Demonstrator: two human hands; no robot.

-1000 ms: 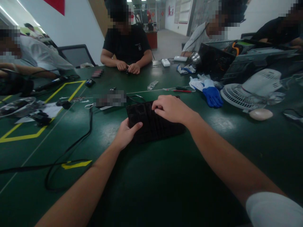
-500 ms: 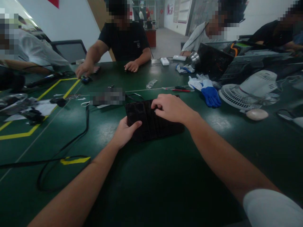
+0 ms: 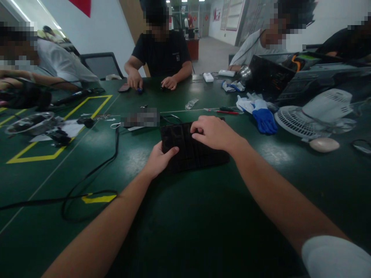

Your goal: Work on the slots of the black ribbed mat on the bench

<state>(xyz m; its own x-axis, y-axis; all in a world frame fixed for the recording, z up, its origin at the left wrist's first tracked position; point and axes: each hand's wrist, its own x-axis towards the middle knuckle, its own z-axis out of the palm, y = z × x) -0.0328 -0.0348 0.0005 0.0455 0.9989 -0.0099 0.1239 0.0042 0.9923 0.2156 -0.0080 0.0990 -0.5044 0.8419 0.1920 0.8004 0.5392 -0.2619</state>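
Observation:
A flat black rectangular panel [image 3: 185, 156] with ridged sections lies tilted before me on the green table. My left hand [image 3: 160, 159] grips its left edge, thumb on the upper face and fingers out of sight beneath. Over the panel's upper right part is my right hand [image 3: 213, 132], its fingers curled and pinched close to the surface. Whatever those fingertips hold, if anything, is hidden. Just behind the panel's far left corner sits a dark object [image 3: 140, 117], partly blurred out, with a black cable.
Blue-and-white gloves [image 3: 263, 116], a white fan [image 3: 313, 110] and a red pen-like tool [image 3: 228, 112] lie to the right. A black cable [image 3: 101, 166] loops across the left side. Metal parts [image 3: 31, 123] lie by yellow tape. A person in black [image 3: 164, 54] sits opposite; others work alongside.
My view has swung slightly left, so the scene sits farther right. Both my hands keep nearly the same places on the panel. The person opposite has brought one hand inward along the table.

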